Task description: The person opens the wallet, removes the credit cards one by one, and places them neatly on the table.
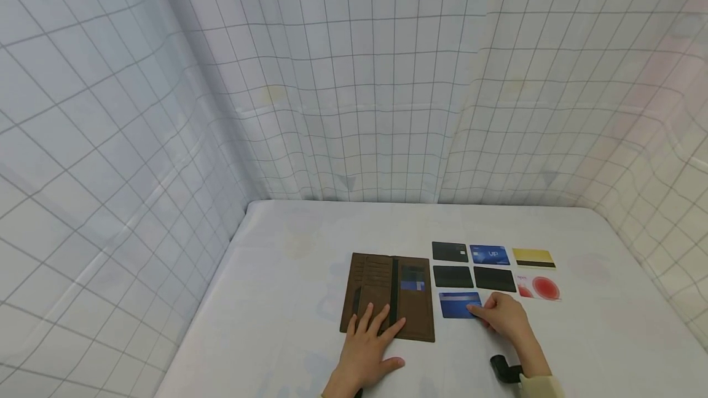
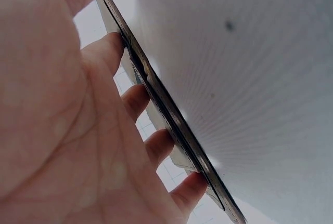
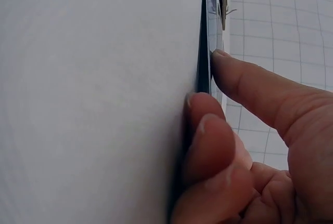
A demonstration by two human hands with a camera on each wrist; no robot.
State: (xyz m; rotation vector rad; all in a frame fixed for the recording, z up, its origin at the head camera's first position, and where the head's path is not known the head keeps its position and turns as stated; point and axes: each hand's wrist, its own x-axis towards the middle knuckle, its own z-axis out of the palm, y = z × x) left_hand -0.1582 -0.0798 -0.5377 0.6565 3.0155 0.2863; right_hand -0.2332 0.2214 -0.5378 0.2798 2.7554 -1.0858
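Observation:
An open brown wallet (image 1: 415, 315) lies flat in the head view, card slots on its left half and a blue card (image 1: 412, 285) in the window of its right half. My left hand (image 1: 367, 349) rests on its lower edge with spread fingers; in the left wrist view the fingertips (image 2: 136, 99) touch the wallet (image 2: 171, 112). To the right of the wallet is a blue card with a pale stripe (image 1: 456, 306). My right hand (image 1: 506, 317) pinches that card's right end, with the thumb (image 3: 234, 76) on its upper face and fingers at its edge.
Above the pinched card lie a black chip card (image 1: 449, 251), a blue VIP card (image 1: 490, 255), a yellow card (image 1: 533, 257), two black cards (image 1: 453, 276) and a white-and-red card (image 1: 539, 287). White cloth covers the table (image 1: 265, 300); gridded curtains (image 1: 354, 109) surround it.

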